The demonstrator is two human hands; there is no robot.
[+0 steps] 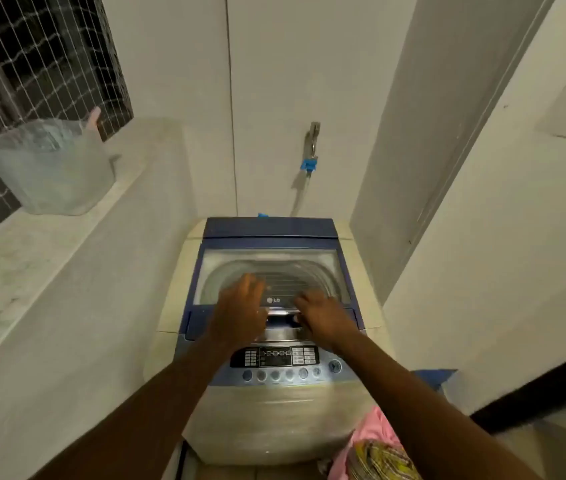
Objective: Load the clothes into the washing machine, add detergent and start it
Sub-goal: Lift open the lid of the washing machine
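both your left hand point(240, 308) and right hand point(323, 315) rest with loose, spread fingers on the near lid point(271, 268) handle point(283, 315), gripping nothing, so an uneven lift could let it slip and slam shut.

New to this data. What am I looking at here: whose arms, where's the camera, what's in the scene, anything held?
There is no robot. A person wears one wide-angle camera on the head, looking forward and down, so the two bare arms coming in from the bottom are theirs. Both the left hand and right hand rest at the front edge of the closed lid of a top-loading washer, near its handle. Whether the fingers grip it cannot be told, because the picture is blurred. Neither hand carries a loose item. Clothes sit low on the right, not yet loaded. A clear plastic tub stands on the ledge at left, and a tap is on the wall behind.
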